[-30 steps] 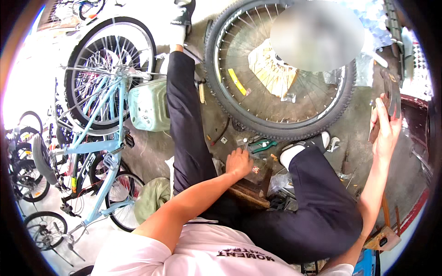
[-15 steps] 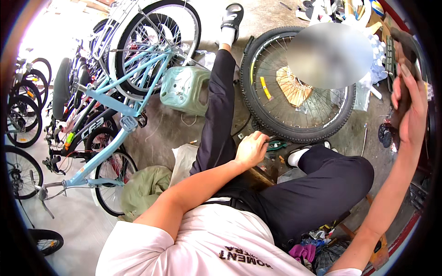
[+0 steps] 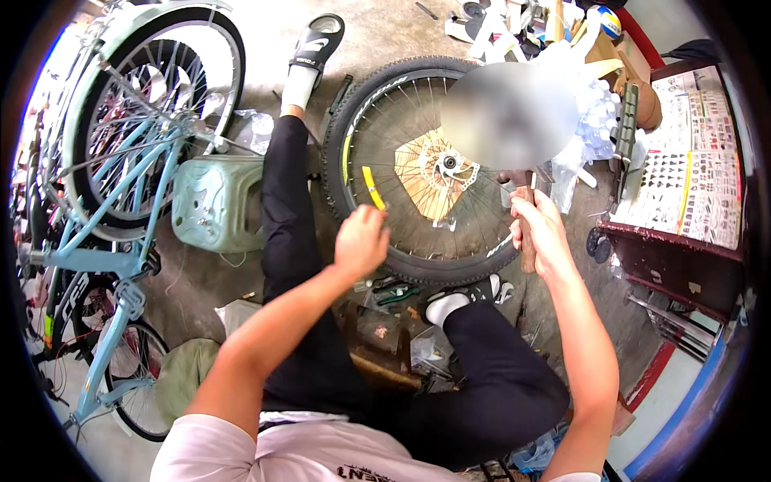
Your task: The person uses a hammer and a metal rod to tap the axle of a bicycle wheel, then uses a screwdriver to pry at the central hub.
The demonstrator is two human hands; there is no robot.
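Note:
A bicycle wheel with a knobby black tyre [image 3: 341,136] lies flat on the floor before me. At its hub sits a silver brake disc [image 3: 450,164], above a piece of cardboard [image 3: 411,173]. My left hand [image 3: 361,245] is over the tyre's near-left part, fingers curled; whether they hold anything is hidden. Over the tyre's right side, my right hand [image 3: 542,233] is closed round the brown wooden handle of what looks like a hammer [image 3: 527,253]. Its grey head end is partly blurred.
A pale green plastic stool [image 3: 201,201] and a light blue bicycle [image 3: 120,321] stand left. Green-handled pliers [image 3: 399,296] lie near the wheel's close edge. A paper-covered cabinet [image 3: 683,161] is at right, and plastic bags [image 3: 598,120] lie far right.
The view has shifted right. My right hand has come inward from the far right with the brown-handled hammer, to the wheel's right side. My left hand has moved up over the tyre.

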